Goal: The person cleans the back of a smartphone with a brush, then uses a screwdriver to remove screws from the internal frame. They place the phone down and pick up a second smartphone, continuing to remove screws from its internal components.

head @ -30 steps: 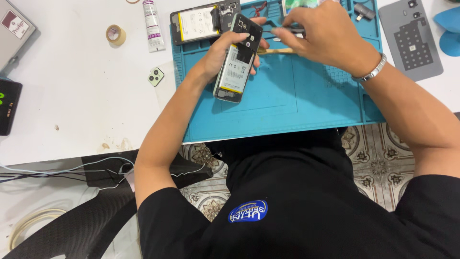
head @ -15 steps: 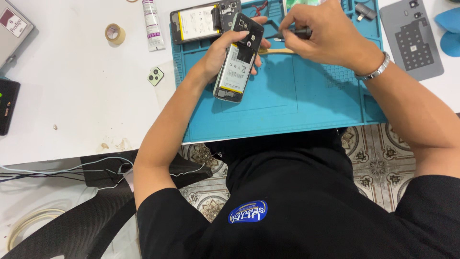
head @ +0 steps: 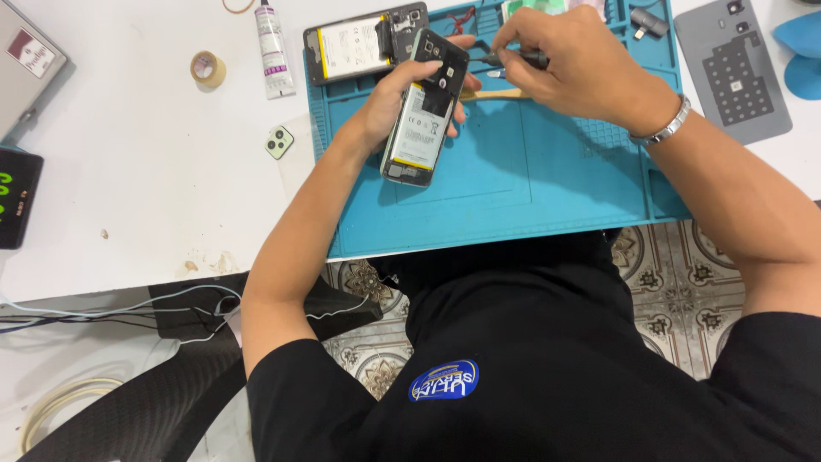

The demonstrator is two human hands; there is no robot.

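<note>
My left hand (head: 386, 104) holds an opened phone (head: 425, 107) with its back cover off, battery and circuit board showing, tilted above the blue work mat (head: 513, 188). My right hand (head: 577, 64) grips a small dark tool (head: 505, 58), its tip pointing at the phone's top end. A silver bracelet (head: 663, 128) circles my right wrist. A wooden stick (head: 489, 94) lies on the mat just below the right hand.
A second opened phone (head: 363, 43) lies at the mat's far left corner. On the white table are a tape roll (head: 208, 68), a glue tube (head: 274, 47), a small camera cover (head: 279, 142), a grey phone back cover (head: 737, 68) and a dark device (head: 17, 197) at left.
The right hand has shifted slightly with the tool near the phone's top. The left hand keeps the phone in about the same place.
</note>
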